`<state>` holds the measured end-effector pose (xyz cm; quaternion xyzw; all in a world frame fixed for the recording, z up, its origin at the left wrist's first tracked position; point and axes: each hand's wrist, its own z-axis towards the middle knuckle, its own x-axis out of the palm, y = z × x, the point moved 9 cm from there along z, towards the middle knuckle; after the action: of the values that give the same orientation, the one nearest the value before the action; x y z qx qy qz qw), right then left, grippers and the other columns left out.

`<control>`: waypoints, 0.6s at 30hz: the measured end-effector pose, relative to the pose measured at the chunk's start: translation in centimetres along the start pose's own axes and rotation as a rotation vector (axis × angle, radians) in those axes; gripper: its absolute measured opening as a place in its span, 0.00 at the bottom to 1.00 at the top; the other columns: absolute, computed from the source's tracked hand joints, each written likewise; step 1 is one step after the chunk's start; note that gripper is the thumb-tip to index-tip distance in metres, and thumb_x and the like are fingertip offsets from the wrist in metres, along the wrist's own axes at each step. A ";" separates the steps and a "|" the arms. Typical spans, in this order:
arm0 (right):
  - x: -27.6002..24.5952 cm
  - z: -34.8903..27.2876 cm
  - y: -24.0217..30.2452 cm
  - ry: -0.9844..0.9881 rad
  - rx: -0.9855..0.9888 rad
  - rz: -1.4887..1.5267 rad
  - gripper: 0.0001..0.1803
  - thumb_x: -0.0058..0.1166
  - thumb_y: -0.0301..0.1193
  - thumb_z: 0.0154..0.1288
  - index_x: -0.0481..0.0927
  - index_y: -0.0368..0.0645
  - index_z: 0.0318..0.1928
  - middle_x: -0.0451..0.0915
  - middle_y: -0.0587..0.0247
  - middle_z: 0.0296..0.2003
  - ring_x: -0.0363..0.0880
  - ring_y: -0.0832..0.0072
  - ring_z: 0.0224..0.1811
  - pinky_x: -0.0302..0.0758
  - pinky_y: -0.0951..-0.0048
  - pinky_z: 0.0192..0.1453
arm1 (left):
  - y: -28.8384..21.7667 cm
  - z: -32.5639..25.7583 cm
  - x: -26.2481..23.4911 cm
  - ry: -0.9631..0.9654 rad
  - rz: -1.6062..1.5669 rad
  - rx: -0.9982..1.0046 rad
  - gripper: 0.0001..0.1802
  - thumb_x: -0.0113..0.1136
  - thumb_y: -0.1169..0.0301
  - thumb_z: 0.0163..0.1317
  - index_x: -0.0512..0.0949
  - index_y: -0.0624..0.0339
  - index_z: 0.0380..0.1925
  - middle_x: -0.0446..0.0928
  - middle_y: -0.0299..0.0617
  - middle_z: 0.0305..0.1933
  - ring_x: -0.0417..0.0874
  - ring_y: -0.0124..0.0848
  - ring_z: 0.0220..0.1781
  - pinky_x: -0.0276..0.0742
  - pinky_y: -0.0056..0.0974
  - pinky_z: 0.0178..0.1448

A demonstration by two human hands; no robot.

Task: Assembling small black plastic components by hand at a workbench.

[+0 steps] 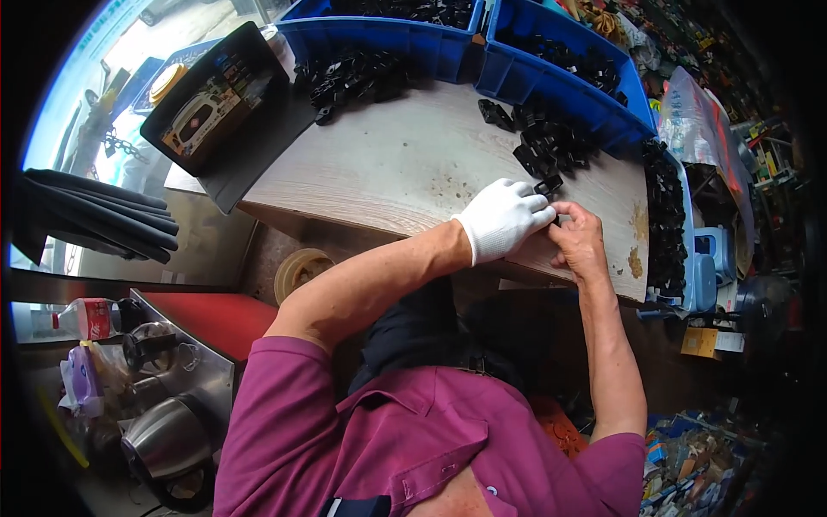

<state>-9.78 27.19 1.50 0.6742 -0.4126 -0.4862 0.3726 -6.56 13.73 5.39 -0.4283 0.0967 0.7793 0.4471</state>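
Note:
My left hand (508, 219), in a white knitted glove, is closed over the near right part of the wooden table. A small black part (548, 185) with a loop-like shape shows at its fingertips. My bare right hand (579, 244) meets it from the right, thumb and forefinger pinched together against the gloved fingers. A dark bit shows between the two hands, too small and covered to name. Just beyond the hands lies a loose heap of similar black parts (551, 145) on the pale tabletop (388, 164).
Two blue bins (379, 41) (560, 108) holding black parts line the table's far side. Another black heap (357, 79) lies at the far left, beside a propped tablet (215, 103). More black parts (665, 224) fill a container at the right edge. A steel kettle (168, 435) stands lower left.

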 end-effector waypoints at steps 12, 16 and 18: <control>-0.5 -0.3 -0.9 0.003 0.000 0.082 0.16 0.69 0.27 0.60 0.81 0.36 0.47 0.71 0.74 0.16 0.62 0.86 0.10 0.67 0.78 0.14 | 3.9 -3.7 -9.0 -0.467 0.021 -0.337 0.20 0.68 0.77 0.55 0.83 0.57 0.50 0.82 0.49 0.52 0.81 0.51 0.56 0.78 0.47 0.61; -0.3 -1.1 0.4 -0.032 -0.070 0.105 0.14 0.69 0.27 0.60 0.81 0.37 0.45 0.69 0.76 0.17 0.62 0.87 0.12 0.66 0.80 0.13 | 13.8 -12.1 -17.4 -0.653 0.626 -0.595 0.16 0.68 0.72 0.58 0.84 0.55 0.48 0.84 0.46 0.49 0.82 0.49 0.53 0.77 0.47 0.59; -0.1 -0.3 -0.3 -0.019 -0.045 0.129 0.15 0.69 0.27 0.60 0.81 0.37 0.46 0.68 0.76 0.17 0.61 0.87 0.13 0.65 0.79 0.13 | 18.2 -14.7 -18.4 -0.415 0.808 -0.863 0.15 0.65 0.61 0.63 0.85 0.50 0.49 0.85 0.45 0.46 0.83 0.49 0.48 0.80 0.51 0.51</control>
<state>-9.44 27.40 1.37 0.6331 -0.4476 -0.4766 0.4144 -7.96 -15.99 6.00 -0.3397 -0.1613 0.9225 -0.0869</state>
